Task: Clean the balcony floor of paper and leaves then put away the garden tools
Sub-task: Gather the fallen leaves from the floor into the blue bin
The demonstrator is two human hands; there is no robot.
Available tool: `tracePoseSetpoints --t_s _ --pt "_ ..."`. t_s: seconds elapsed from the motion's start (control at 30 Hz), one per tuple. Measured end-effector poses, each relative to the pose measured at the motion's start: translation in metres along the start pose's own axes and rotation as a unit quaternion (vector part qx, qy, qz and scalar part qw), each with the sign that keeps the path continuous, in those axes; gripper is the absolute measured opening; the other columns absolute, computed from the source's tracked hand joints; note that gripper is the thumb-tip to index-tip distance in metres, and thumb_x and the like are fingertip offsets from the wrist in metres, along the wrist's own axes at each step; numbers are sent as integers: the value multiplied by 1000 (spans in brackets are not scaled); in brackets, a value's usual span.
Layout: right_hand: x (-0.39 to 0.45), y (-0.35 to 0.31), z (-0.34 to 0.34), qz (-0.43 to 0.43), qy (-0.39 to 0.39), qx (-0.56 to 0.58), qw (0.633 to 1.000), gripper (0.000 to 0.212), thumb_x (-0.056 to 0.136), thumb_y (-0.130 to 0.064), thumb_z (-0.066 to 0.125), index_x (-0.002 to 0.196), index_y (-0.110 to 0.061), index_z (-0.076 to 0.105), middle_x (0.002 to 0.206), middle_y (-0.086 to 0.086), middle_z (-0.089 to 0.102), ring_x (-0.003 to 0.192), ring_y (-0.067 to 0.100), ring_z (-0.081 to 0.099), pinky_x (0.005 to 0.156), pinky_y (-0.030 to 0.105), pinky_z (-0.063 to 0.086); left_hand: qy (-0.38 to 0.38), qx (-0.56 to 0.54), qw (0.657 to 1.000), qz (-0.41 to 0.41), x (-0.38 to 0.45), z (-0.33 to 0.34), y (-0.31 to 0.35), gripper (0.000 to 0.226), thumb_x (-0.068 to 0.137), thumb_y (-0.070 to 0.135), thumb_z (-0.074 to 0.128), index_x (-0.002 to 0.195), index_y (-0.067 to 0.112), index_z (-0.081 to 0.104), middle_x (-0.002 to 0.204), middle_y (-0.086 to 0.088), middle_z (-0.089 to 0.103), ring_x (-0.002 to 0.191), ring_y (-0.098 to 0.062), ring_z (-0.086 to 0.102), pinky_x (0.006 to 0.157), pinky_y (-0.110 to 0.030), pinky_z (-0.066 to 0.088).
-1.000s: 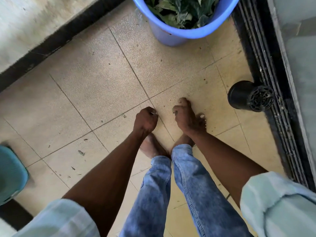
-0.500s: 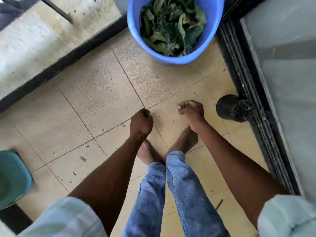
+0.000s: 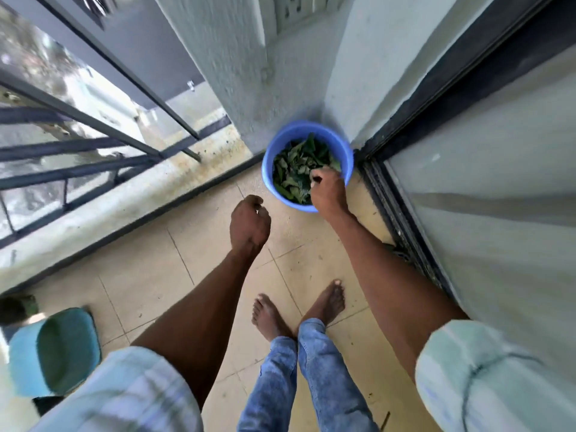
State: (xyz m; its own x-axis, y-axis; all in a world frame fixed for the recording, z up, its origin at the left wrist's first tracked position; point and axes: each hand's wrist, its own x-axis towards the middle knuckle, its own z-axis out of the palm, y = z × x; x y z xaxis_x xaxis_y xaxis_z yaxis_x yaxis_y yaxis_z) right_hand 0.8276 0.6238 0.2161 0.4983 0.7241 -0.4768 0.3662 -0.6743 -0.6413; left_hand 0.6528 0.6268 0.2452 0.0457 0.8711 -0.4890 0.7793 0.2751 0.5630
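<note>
A blue bucket point(image 3: 271, 182) full of green leaves point(image 3: 293, 173) stands on the tiled balcony floor point(image 3: 149, 285), in the corner by the wall. My right hand point(image 3: 328, 193) hovers over the bucket's near right rim. Its fingertips are bunched and point down into the leaves, pinching small leaf scraps. My left hand point(image 3: 249, 224) hangs in a closed fist above the floor, just left of the bucket and apart from it. Nothing shows in the fist. Small dark flecks of debris lie scattered on the tiles.
A teal container point(image 3: 53, 350) lies at the lower left. A metal railing point(image 3: 93, 145) and a concrete ledge run along the left side. The sliding door track point(image 3: 402, 219) and glass door close off the right. A thin twig point(image 3: 385, 420) lies near my feet.
I have straightened up and the view has lifted. My right hand moved from the floor by my feet up to the bucket. My left fist rose off the tiles.
</note>
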Motion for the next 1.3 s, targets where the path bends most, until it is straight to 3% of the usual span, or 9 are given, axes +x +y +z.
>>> tracePoseSetpoints --t_s 0.17,0.37,0.53,0.63,0.73,0.83,0.97,1.17,1.3 --pt "-94 -38 -70 3 -29 -21 999 34 85 5 50 114 -2 66 119 19 64 112 32 57 89 29 40 -44 42 998 -12 -60 -59 64 37 88 14 49 123 7 60 123 -12 64 114 -30 57 95 -34 45" --pt "-226 -80 -163 79 -59 -42 994 46 87 0 43 131 -6 56 132 15 57 123 31 52 98 33 42 -143 131 981 15 -163 -119 144 39 88 17 54 126 10 60 131 -12 60 123 -29 52 97 -31 41" --pt "-303 -101 -211 107 -67 -40 991 50 88 -5 45 138 -7 48 140 14 51 131 28 46 105 32 36 -188 206 958 73 -228 -145 193 39 90 19 54 128 11 57 135 -13 55 126 -30 48 99 -31 38" --pt "-329 -105 -231 135 -30 -24 990 51 86 -8 48 137 -7 49 139 15 52 130 28 47 106 33 38 -219 265 930 128 -251 -151 209 34 88 18 55 121 10 58 130 -15 58 122 -33 51 97 -33 40" --pt "-350 -101 -249 158 -9 -23 987 51 85 -10 49 136 -8 51 137 14 55 127 29 50 103 32 42 -260 323 890 189 -269 -152 224 36 86 21 53 119 7 57 127 -17 59 120 -34 52 95 -35 43" --pt "-367 -92 -261 187 23 -22 982 49 87 -12 51 136 -11 52 137 14 55 127 29 51 102 32 42 -303 370 840 257 -275 -144 236 60 69 34 39 119 6 57 124 -19 61 117 -34 55 95 -36 46" --pt "-396 -81 -261 253 80 4 964 33 86 -13 50 116 -9 63 122 14 64 116 31 59 92 30 47 -324 435 761 356 -289 -132 250 42 87 22 50 124 4 55 126 -22 60 119 -35 55 96 -34 43" --pt "-455 -92 -200 367 220 100 899 42 84 -12 53 125 -10 57 128 13 59 120 31 55 100 36 46 -360 496 644 459 -310 -128 234 40 89 23 53 126 10 53 132 -19 57 125 -33 50 100 -34 44" --pt "-490 -104 -139 408 220 140 875 47 88 -21 57 133 -8 49 135 14 54 126 30 51 103 38 43 -376 547 557 499 -327 -138 192 44 88 24 52 130 11 50 136 -15 55 126 -32 50 102 -36 43"
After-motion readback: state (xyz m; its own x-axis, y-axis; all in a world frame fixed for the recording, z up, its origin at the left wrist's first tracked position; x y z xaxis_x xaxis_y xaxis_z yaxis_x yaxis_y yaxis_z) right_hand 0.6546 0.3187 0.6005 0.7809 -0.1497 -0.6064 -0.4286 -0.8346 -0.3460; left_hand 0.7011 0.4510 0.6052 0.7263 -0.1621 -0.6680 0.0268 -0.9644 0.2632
